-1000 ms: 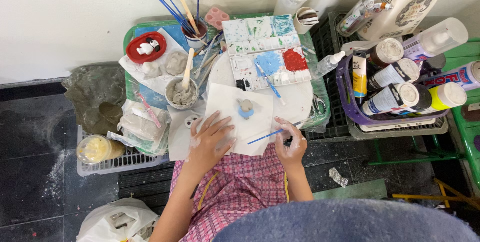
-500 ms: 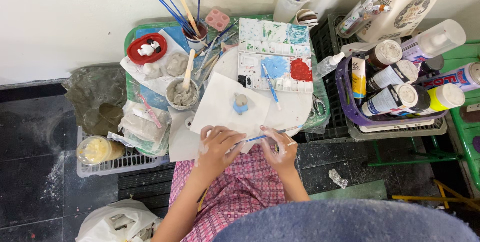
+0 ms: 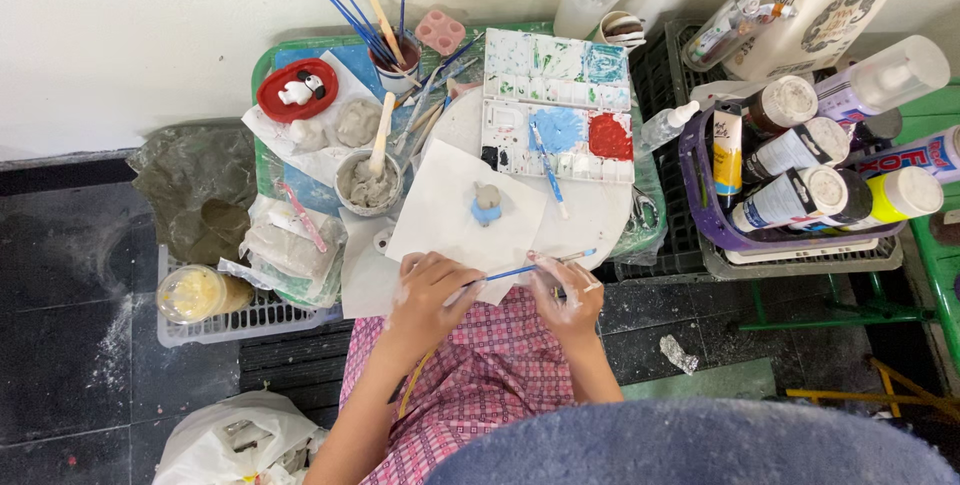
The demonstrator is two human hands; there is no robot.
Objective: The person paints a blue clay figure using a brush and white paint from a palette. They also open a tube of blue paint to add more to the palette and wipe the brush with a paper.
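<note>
L hand (image 3: 425,290) curled, pinching | R hand (image 3: 563,290) fingers bent, pinching
</note>
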